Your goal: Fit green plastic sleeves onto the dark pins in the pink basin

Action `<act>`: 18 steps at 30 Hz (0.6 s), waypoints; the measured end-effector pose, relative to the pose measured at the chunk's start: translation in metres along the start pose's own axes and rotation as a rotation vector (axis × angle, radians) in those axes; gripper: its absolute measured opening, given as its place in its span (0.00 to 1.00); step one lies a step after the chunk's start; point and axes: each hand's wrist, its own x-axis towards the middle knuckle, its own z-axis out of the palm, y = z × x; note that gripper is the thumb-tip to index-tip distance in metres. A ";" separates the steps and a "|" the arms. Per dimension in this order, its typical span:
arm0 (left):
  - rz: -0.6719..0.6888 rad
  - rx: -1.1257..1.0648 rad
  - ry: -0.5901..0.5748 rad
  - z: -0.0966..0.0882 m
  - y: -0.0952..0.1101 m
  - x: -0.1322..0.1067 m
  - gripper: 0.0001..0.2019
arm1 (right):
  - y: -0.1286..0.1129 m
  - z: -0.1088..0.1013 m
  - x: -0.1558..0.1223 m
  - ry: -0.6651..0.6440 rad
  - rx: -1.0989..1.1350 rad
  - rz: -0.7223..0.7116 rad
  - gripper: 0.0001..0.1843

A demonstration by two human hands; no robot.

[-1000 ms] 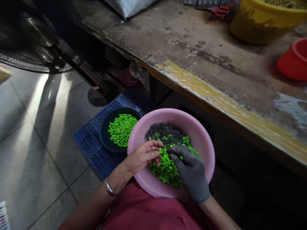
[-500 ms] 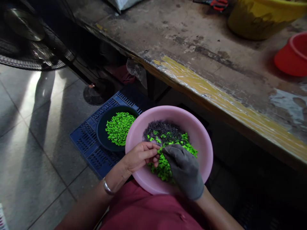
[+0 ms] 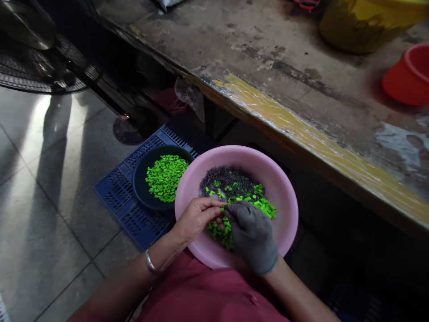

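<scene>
Your bare left hand (image 3: 196,219), a silver metal bangle (image 3: 150,261) at its wrist: thumb and forefinger nearly closed, pinching a small bright-green piece (image 3: 222,209) at the tips, other fingers curled under. Your right hand (image 3: 253,235), in a grey fabric glove: fingers bent inward, tips meeting that piece from the other side; cannot tell how tightly they close or what they grip.

Both hands work above a round pink plastic basin (image 3: 286,214), against your maroon clothing (image 3: 214,295). In it, a heap of green pieces (image 3: 266,208) nearest you, partly hidden by your hands; a tangle of thin dark bits (image 3: 228,174) on the far side, a few green ones scattered over it.

Left of the basin: a round dark bowl (image 3: 139,190) of loose green bits (image 3: 166,178), set on a blue slatted plastic crate (image 3: 115,190).

Beyond: a worn workbench (image 3: 254,40), its edge taped yellow, bearing a red plastic container (image 3: 407,80) and a stained yellow bucket (image 3: 365,27).
</scene>
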 end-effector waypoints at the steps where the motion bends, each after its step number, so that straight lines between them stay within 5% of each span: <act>1: 0.056 0.057 0.021 0.001 0.001 -0.001 0.11 | -0.001 0.000 0.001 -0.013 -0.020 0.002 0.09; 7: 0.405 0.470 0.173 0.006 0.014 -0.005 0.07 | 0.004 -0.002 0.004 -0.122 -0.033 0.022 0.13; 18: -0.045 -0.113 -0.059 -0.006 0.006 0.000 0.09 | 0.025 -0.018 0.006 -0.215 -0.025 -0.174 0.12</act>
